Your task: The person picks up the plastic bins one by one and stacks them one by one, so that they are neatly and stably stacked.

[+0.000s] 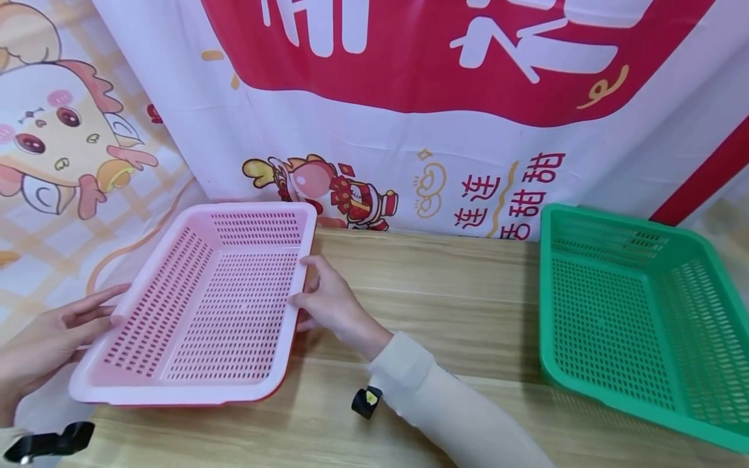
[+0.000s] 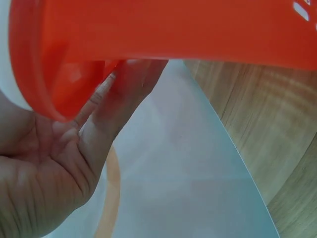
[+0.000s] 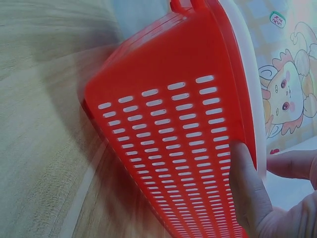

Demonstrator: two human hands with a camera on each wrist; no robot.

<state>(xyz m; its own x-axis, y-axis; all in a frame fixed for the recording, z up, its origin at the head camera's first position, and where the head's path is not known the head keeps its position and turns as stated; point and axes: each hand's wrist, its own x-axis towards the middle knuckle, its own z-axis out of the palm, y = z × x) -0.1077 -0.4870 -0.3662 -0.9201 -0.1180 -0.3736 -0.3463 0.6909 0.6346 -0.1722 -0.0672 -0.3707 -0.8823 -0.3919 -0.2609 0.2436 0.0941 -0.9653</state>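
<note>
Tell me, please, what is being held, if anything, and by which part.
The pink rectangular plastic basket, with red plastic beneath, is held by the rim along both long sides.

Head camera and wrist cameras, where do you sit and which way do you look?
Head: worn on the person's head, looking forward and down at a pink-and-red rectangular plastic basket and a green rectangular plastic basket; left hand, right hand show.
Left wrist: worn there, seeing the first basket's red outside; left hand's palm shows.
Right wrist: worn there, facing that basket's slotted red side; part of right hand shows.
Both wrist views share its red outside.
</note>
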